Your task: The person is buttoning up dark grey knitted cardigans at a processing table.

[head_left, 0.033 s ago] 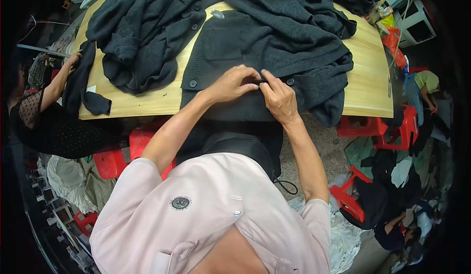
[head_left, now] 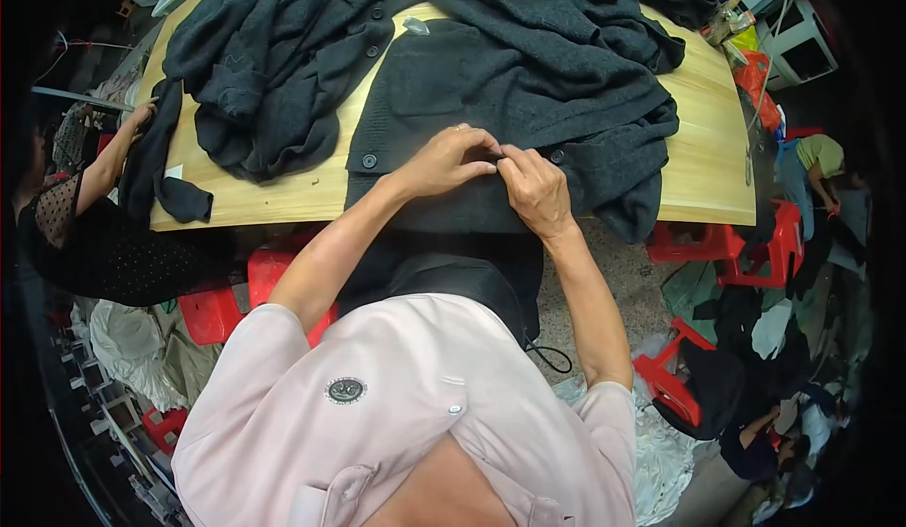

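A dark grey knitted cardigan (head_left: 444,74) lies spread on the wooden table, its lower edge hanging toward me. My left hand (head_left: 451,161) is closed, thumb and fingers pinching the cardigan's buttoned edge. Right beside it my right hand (head_left: 535,187) pinches the same edge, fingers bent and pressed together. The fingertips of both hands nearly meet, and the bit of fabric between them is mostly hidden. One dark button (head_left: 369,161) shows left of my hands on the ribbed band. Another button (head_left: 557,157) sits just right of my right hand.
A second dark knitted garment (head_left: 274,65) is heaped on the table (head_left: 708,150) at left. At the left edge a co-worker's hand (head_left: 142,117) holds a dark strip of cloth. Red stools (head_left: 672,376) stand on the floor. Bagged white material (head_left: 132,338) lies at lower left.
My right index finger, stretched out and raised before, is now bent down against the edge beside the thumb. My left hand stays in place.
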{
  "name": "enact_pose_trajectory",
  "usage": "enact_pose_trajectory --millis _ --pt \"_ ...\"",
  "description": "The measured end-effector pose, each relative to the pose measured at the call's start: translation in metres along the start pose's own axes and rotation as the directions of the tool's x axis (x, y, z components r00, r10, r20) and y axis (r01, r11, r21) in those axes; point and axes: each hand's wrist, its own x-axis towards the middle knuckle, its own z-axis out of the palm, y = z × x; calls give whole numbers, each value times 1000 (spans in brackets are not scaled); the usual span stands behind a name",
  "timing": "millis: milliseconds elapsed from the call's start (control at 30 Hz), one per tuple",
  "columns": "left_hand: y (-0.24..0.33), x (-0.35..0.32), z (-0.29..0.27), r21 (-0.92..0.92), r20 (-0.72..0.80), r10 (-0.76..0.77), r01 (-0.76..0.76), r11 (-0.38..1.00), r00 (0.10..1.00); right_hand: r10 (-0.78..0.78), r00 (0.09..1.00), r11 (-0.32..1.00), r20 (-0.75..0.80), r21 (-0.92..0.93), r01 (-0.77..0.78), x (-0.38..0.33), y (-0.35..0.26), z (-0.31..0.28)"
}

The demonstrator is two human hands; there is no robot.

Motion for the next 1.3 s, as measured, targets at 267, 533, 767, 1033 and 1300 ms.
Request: enact_pose_trajectory --millis 267,533,767,1033,1300 --pt "7 -4 18 -52 -187 -119 111 992 975 124 992 991 -22 48 -122 -3 -5 6" --pt "8 -3 34 69 -362 -46 76 995 931 221 975 973 -10 65 -220 -6 -13 7" --pt "23 -9 40 397 -204 134 -44 917 970 305 934 949 -183 142 -282 -15 -12 -9" --pt "36 12 45 544 -161 172 -58 837 972 239 971 952 14 -199 -231 -29 28 -56" --pt "25 67 84 419 -261 157 -35 907 952 381 894 921 236 -15 -389 -17 46 -68"
